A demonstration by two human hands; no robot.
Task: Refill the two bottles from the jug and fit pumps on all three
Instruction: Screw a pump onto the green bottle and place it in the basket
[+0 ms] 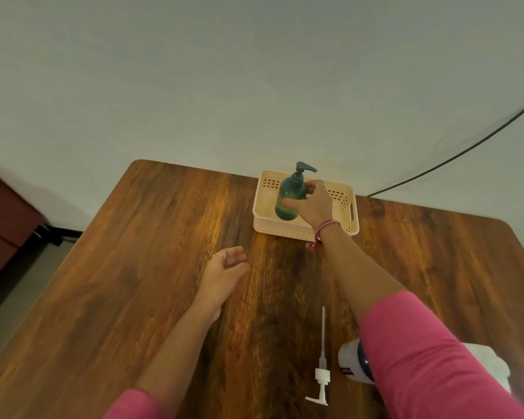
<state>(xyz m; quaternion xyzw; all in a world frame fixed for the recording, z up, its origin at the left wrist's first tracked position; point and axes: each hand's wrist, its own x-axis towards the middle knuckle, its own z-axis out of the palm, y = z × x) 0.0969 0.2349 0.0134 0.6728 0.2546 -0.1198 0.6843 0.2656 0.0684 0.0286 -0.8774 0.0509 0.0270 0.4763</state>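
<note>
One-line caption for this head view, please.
Right hand grips a pumped green bottle at the beige basket; left hand empty, white pump lying on table.

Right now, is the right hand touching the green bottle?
Touching. The head view shows the right hand with fingers wrapped around the green bottle in the basket.

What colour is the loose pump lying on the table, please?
White, seen in the head view: loose pump.

On my wooden table (133, 297) rest a beige slotted basket (347, 220) at the far edge, a loose white pump (322, 373) lying flat near me, and a white jug (350, 361) beside it.
</note>
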